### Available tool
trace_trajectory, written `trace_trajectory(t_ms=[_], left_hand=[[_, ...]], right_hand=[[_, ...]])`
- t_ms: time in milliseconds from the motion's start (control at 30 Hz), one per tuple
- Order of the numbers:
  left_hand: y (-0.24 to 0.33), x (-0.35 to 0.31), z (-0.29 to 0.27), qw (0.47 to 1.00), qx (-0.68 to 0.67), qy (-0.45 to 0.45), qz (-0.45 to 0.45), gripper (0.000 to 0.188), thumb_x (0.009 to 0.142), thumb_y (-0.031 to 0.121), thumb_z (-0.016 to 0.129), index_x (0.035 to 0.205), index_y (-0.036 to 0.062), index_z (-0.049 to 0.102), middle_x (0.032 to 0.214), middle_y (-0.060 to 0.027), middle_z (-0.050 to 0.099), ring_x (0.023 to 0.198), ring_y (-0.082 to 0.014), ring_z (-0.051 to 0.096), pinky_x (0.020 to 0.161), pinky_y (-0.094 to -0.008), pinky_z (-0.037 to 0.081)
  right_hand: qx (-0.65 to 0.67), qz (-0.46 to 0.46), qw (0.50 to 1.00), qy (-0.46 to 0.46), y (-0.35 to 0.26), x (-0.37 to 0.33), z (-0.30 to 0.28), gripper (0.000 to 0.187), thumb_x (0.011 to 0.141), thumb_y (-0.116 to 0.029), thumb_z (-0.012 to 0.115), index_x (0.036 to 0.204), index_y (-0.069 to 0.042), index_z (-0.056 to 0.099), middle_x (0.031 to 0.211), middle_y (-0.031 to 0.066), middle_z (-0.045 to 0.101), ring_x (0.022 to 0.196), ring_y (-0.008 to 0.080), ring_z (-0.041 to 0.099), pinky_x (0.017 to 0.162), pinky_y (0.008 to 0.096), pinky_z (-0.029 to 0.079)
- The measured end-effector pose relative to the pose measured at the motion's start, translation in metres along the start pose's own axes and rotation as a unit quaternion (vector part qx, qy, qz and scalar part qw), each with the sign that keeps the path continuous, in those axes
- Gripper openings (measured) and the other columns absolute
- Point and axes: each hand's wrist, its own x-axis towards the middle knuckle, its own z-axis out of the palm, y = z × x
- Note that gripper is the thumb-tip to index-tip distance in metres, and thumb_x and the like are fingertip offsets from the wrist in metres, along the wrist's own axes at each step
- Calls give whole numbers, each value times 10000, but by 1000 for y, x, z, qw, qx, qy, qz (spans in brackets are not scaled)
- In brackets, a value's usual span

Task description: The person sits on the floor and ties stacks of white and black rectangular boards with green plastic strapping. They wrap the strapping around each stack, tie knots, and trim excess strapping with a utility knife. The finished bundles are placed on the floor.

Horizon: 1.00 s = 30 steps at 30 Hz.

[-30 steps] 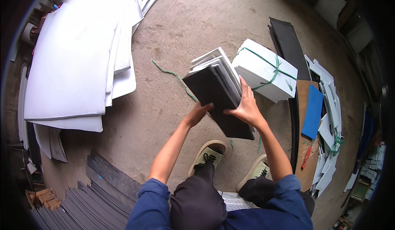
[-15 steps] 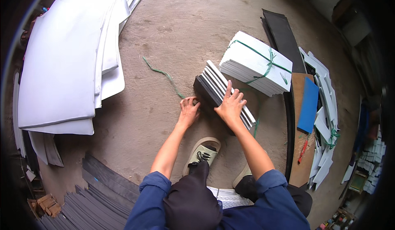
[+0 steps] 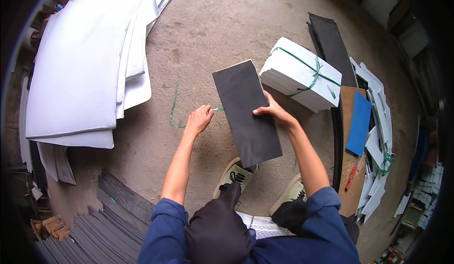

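Tilted up in front of me is a stack of rectangular boards (image 3: 243, 117), its broad black face showing; the paler boards behind it are mostly hidden. My right hand (image 3: 276, 112) grips its right edge, thumb lying on the black face and fingers out of sight behind. To its left, my left hand (image 3: 200, 120) is closed on a green plastic twine (image 3: 174, 104). One length of twine trails on the floor to the left, and a short piece runs from the fist toward the stack. The stack's lower end is just above my left shoe (image 3: 232, 179).
A white board bundle (image 3: 295, 65) tied with green twine stands beyond my right hand. Further right lie black strips (image 3: 331, 46), a brown board (image 3: 350, 188), a blue piece (image 3: 359, 124), a red cutter (image 3: 351, 178) and white offcuts (image 3: 376, 188). Large white sheets (image 3: 78, 70) and dark strips (image 3: 111, 231) lie left.
The stack has been turned so its black face points up at me, its white edges now hidden. My left hand has moved left and away from the stack, pulling the twine.
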Motion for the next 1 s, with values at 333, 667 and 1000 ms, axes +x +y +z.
trace_trajectory(t_ms=[333,667,1000], left_hand=[[-9,19,19,993,-59,33,-98,319,872,280,360,857,7,524,905,-245,565,877,-431,515,734,-500,403],[17,16,18,987,-59,39,-141,309,875,280,390,854,8,536,871,-237,580,850,-428,531,717,-497,412],[5,7,25,984,-48,23,-171,346,879,349,420,897,37,566,872,-233,589,855,-415,546,714,-482,426]], right_hand=[[43,18,997,58,63,71,47,1010,563,-313,735,1331,-24,147,1228,219,349,1151,290,381,973,378,317],[-509,-17,810,290,110,50,-16,402,802,-304,579,1122,-72,502,1193,185,378,1126,373,318,916,493,287],[-613,-154,729,263,117,55,-28,280,792,-80,503,1058,-17,439,993,195,513,962,345,488,794,434,410]])
